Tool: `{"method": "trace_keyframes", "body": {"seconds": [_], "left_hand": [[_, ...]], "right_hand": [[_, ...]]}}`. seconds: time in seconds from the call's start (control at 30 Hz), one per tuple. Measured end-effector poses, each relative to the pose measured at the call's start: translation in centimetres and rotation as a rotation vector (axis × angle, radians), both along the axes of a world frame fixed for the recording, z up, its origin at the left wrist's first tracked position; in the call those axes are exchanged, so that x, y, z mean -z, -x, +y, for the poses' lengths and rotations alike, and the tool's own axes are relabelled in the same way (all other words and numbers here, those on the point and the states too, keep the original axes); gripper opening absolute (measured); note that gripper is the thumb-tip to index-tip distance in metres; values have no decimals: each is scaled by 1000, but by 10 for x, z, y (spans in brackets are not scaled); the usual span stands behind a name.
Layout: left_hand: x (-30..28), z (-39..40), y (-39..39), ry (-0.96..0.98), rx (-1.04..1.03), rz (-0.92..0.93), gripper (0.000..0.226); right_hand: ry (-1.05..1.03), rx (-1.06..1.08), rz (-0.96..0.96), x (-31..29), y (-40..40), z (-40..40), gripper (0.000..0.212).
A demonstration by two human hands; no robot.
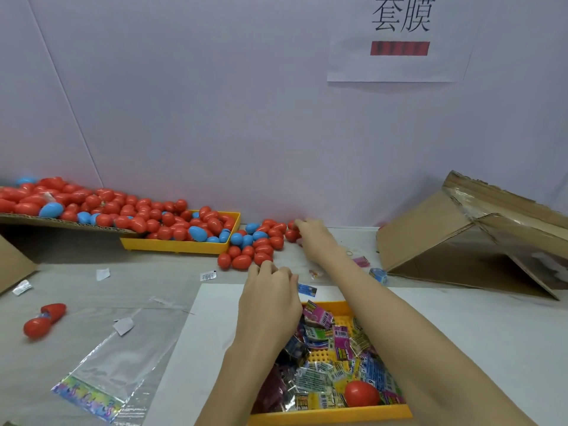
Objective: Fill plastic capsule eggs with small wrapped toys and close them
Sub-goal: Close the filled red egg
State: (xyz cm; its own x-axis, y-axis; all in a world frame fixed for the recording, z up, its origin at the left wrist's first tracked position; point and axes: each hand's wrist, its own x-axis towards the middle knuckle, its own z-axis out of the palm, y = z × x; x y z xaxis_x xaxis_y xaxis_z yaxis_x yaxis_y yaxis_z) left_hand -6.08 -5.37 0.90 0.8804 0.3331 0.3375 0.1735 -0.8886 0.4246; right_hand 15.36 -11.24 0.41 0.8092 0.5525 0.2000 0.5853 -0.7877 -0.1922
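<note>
Head view: reaching with the right hand to the far end of the loose capsule eggs spilling off the yellow tray onto the worktop; fingers curling onto a red egg at the pile's edge, though cannot tell whether already pinching it or only touching; hovering the left hand over the near tray of wrapped toys, fingers bunched, seemingly clasping something small, contents hidden, so cannot tell what.

Judging the eggs as light, hollow, hard-shelled and smooth, so prone to rolling and skidding away under a glancing touch; best taking one across the middle, thumb against two fingers, near the seam between halves, then twisting or pulling apart with both hands. Judging the toy packets as light, crinkly and slippery in their film; best pinching by a corner or flat edge, folding slightly to fit.

Also lying about: one red egg among the packets; an opened egg at the left; clear bags beside the white sheet; cardboard box tipped at the right.
</note>
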Motion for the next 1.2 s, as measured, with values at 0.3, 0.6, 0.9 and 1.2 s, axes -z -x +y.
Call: {"method": "trace_keyframes", "body": {"seconds": [0.3,0.6,0.9,1.2], "left_hand": [[-11,-6,5,241,258,-211,39],[-18,-24,7,318,660,-265,37],[-26,-19,9,514,594,-235,23],[-29,-16,5,1277,480,-110,35]], "right_hand": [[-780,-152,626,-34,103,-83,27],[-1094,-142,825,-30,173,-148,29],[-849,-153,628,-31,176,-143,56],[-3,-85,181,-24,180,-148,33]]}}
